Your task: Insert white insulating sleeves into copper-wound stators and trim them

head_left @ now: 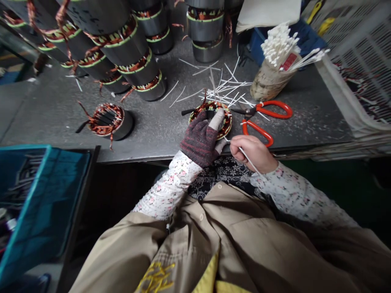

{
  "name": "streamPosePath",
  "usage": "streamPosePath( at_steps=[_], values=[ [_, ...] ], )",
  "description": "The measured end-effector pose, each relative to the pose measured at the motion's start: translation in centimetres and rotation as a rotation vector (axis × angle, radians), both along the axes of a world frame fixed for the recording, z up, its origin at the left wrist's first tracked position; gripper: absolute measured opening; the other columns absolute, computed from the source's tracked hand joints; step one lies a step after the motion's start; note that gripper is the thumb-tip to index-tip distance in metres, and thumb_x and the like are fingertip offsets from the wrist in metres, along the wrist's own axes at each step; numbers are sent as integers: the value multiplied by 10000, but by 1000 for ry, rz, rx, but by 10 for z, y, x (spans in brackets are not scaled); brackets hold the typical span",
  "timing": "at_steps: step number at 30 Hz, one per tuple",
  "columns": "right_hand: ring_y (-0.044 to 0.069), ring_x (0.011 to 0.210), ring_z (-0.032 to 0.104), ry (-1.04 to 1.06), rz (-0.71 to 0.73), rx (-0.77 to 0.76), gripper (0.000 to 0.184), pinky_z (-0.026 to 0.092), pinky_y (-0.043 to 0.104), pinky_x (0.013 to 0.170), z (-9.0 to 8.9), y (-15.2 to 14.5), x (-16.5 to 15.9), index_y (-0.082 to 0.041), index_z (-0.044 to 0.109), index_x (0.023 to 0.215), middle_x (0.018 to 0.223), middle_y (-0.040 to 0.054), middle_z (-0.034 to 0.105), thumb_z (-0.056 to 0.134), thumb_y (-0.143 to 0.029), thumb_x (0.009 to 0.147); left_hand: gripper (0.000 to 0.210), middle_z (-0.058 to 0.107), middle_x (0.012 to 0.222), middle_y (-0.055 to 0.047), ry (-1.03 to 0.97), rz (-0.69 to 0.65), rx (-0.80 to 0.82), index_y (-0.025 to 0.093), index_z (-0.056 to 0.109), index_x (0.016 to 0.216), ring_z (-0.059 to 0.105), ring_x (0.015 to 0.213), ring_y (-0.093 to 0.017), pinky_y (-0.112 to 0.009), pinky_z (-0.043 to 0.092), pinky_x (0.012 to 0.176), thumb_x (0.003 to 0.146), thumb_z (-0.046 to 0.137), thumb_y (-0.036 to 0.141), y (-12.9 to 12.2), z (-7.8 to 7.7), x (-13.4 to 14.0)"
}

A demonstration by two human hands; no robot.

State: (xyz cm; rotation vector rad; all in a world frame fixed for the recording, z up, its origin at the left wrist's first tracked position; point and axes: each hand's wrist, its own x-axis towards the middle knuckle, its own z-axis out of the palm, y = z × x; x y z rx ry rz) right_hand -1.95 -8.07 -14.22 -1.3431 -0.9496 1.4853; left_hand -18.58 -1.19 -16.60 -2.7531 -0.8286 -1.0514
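Note:
A motor stator (226, 127) with copper windings and a yellow-green rim lies near the bench's front edge. My left hand (201, 136), in a dark fingerless glove with wrapped fingertips, rests over it and grips its ring. Just to the right, my right hand (253, 152) is bare and closed on a thin white cable tie (249, 159). One end of the tie reaches the stator's near rim; its tail runs back over the wrist. Beside the stator lie scissors (276, 109) with red handles, blades pointing left. Loose white ties (229, 87) are scattered behind the stator.
Another stator (124, 124) stands to the left on the bench (152, 140). Stacked stators (131, 53) rise behind it. A cup (269, 83) full of white ties stands at the back right, near a white slatted crate (363, 81). A teal bin (45, 195) sits lower left.

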Motion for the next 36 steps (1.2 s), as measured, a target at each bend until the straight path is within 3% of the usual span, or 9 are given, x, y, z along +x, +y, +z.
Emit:
streamPosePath(
  at_steps=[7,11,18,24,29,33,36],
  values=[
    [61,376,350,-10,124,-80,198,192,225,376,-2,-6,9,-179,581,580,421,-36,467,624,-331,699,729,685,1125,-134,35,-8,-46,90,213,1545,661,1134,-259,-490,438,1164,965,538,389,0,1,-1],
    [60,369,321,-65,52,-72,214,199,221,385,-3,-2,4,-177,588,668,405,-58,441,636,-359,770,715,680,1143,-144,6,-9,4,75,251,1525,659,1122,-248,-462,452,1170,950,549,380,-1,1,-1],
    [55,395,309,-120,-36,57,327,239,221,425,-8,14,-10,-192,524,585,390,-73,377,609,-370,846,717,646,1245,-168,-25,-26,31,89,202,1557,622,1220,-260,-458,461,1171,939,505,288,1,-2,-1],
    [71,412,416,-258,80,44,426,302,232,421,-13,0,5,-178,601,694,478,-38,533,666,-587,793,764,668,1218,-168,28,-8,-36,92,173,1570,627,1228,-283,-498,445,1175,955,536,364,0,-2,-3],
    [65,396,401,-304,5,115,472,305,226,410,-11,7,1,-197,543,640,452,-49,494,635,-630,801,744,653,1269,-172,31,-3,-42,106,173,1574,624,1246,-271,-494,444,1182,962,527,340,0,-1,-4],
    [75,403,461,-283,91,60,488,361,226,408,-10,8,5,-178,584,681,500,-23,559,666,-651,772,748,603,1371,-200,-9,-38,-42,105,173,1568,586,1315,-287,-505,447,1184,970,543,361,-1,2,-6],
    [76,418,475,-268,74,62,470,386,222,411,-14,5,7,-178,587,695,504,-27,560,675,-631,780,717,538,1466,-181,-115,-118,-175,164,170,1577,599,1312,-250,-440,501,1150,998,526,395,-2,-1,-7]
  ],
)
